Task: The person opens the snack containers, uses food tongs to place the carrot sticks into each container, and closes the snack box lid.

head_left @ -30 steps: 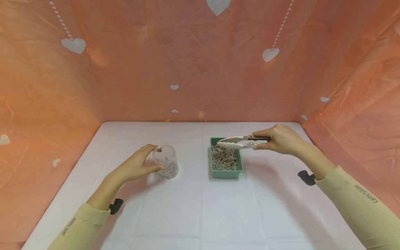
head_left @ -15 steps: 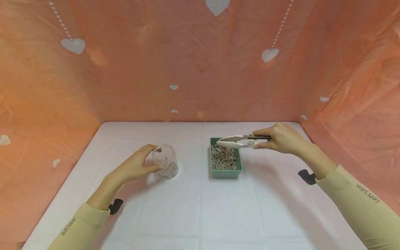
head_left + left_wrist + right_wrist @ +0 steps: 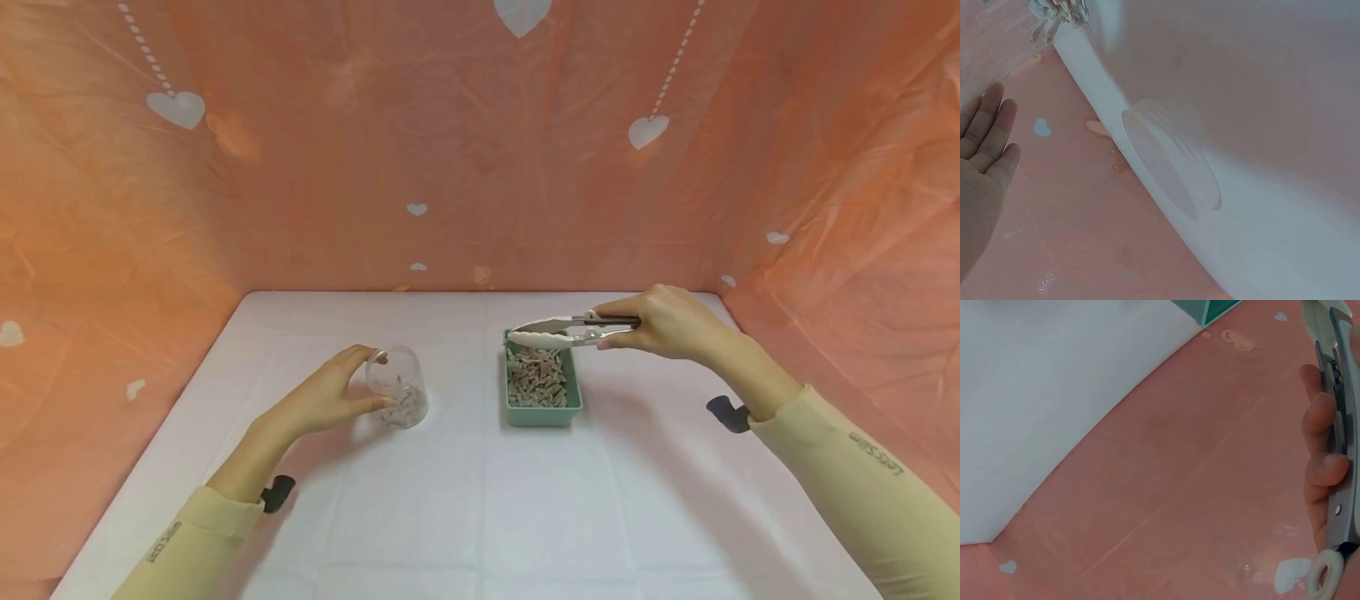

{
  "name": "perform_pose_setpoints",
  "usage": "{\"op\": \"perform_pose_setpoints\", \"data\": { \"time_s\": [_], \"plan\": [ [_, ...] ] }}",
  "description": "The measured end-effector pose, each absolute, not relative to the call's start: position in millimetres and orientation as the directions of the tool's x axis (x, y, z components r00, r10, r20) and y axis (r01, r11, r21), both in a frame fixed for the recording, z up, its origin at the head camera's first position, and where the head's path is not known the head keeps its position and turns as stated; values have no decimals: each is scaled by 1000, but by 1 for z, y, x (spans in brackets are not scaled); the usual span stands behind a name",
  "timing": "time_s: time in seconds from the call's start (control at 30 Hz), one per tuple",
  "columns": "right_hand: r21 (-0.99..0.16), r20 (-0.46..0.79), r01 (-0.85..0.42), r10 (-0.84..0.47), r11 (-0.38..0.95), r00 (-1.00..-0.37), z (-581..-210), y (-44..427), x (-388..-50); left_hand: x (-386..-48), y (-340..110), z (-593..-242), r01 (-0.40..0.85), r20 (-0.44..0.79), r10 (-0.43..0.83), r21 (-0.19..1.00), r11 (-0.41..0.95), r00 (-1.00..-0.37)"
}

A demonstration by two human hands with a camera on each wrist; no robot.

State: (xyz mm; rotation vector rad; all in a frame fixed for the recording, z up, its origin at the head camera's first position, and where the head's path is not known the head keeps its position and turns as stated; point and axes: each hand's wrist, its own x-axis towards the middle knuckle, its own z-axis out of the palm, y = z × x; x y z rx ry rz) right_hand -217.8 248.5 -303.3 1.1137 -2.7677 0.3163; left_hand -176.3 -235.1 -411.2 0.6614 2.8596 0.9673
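Note:
My left hand [image 3: 322, 400] holds a clear plastic jar [image 3: 405, 379] upright on the white table, thumb on the near side and fingers on the far side. Pale brown, shredded-looking pieces [image 3: 405, 408] fill its lower part. My right hand [image 3: 667, 321] grips tongs [image 3: 570, 329] with pale scalloped tips. Those tips hang over the far end of a green rectangular box [image 3: 543, 419], which holds many similar pieces [image 3: 536, 379]. Whether a piece sits between the tips cannot be seen. In the right wrist view, fingers curl around the metal tongs [image 3: 1341, 425].
The table [image 3: 450, 500] has a white cover. An orange curtain [image 3: 480, 167] with white hearts hangs behind it and at both sides. In the left wrist view, a clear round lid-like piece [image 3: 1172, 162] lies on the white surface.
My right hand and the tongs have shifted left and slightly away from me, bringing the tips to the box's far left corner. The left hand and jar have stayed put.

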Motion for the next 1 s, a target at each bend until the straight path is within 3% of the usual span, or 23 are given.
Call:
{"op": "perform_pose_setpoints", "data": {
  "time_s": [0.8, 1.0],
  "plan": [
    [-135, 151, -725, -709, 676, -689, -277, 193, -228, -176, -235, -412, 394, 95, 422, 586, 708, -901],
    [-129, 163, -761, -743, 636, -649, -275, 177, -232, -176, -234, -412, 405, 107, 427, 583, 704, -898]
  ]
}}
